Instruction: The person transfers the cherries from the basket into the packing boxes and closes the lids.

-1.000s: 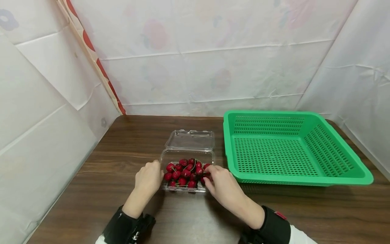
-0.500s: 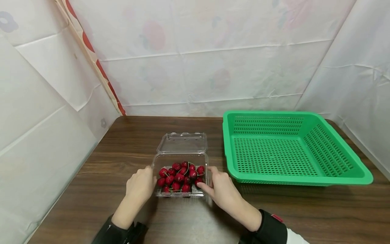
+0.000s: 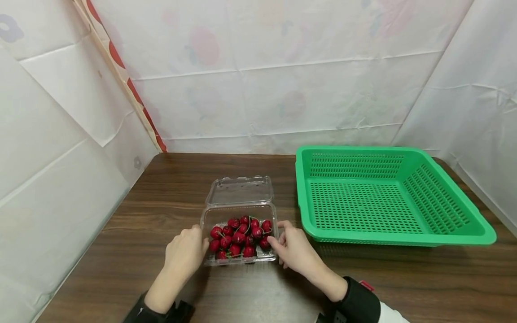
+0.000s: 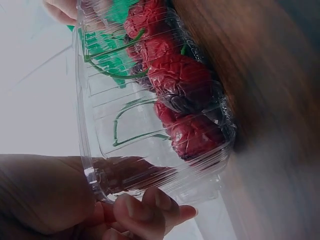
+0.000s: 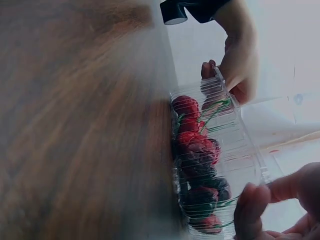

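A clear plastic clamshell box (image 3: 238, 211), its lid (image 3: 241, 190) flipped back, holds several dark red cherries (image 3: 238, 237) with green stems. My left hand (image 3: 184, 251) grips the box's left wall. The left wrist view shows the thumb on one side of the clear wall and the curled fingers (image 4: 145, 215) on the other. At the right front of the box, my right hand (image 3: 296, 249) pinches the rim between thumb and fingers, also seen close up in the right wrist view, where the cherries (image 5: 197, 155) show through the wall.
A green perforated plastic basket (image 3: 304, 215) stands to the right of the box, close to my right hand. Everything is on a dark wood-grain table (image 3: 133, 215). White sheeting (image 3: 258, 103) hangs behind and at both sides.
The box has shifted left and a little nearer to me, with slight turning. My right hand has come off the cherries to the box's right rim; my left hand moved along with the box.
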`<action>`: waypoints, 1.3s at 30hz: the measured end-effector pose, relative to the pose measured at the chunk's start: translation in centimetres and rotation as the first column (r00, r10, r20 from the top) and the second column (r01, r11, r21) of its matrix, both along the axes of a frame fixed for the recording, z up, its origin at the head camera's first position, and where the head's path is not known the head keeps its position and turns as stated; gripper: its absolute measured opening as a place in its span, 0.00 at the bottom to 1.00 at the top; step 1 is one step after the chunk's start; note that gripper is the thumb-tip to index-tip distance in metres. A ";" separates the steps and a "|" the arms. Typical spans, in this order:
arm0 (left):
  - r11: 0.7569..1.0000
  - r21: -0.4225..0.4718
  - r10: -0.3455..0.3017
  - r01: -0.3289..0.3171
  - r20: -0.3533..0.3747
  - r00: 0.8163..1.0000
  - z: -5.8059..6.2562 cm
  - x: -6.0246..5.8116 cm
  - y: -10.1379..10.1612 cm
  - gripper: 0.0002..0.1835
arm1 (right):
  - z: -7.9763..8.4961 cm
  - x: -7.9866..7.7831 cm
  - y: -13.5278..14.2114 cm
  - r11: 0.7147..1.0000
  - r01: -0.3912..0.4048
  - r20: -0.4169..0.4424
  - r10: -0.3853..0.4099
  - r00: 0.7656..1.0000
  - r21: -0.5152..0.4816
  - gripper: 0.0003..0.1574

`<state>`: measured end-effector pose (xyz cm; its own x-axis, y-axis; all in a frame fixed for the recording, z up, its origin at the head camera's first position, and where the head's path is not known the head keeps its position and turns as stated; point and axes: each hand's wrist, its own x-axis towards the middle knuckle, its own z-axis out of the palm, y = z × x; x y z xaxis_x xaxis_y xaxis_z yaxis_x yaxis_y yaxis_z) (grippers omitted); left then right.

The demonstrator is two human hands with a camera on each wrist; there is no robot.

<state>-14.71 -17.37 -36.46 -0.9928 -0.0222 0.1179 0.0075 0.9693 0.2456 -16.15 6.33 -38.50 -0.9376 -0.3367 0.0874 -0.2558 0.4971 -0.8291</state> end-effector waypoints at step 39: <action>0.969 0.194 -0.182 0.155 0.131 0.974 2.5 -3.3 -2.7 0.20 | -0.8 -0.9 0.8 0.930 0.013 0.307 0.108 0.946 -0.368 0.08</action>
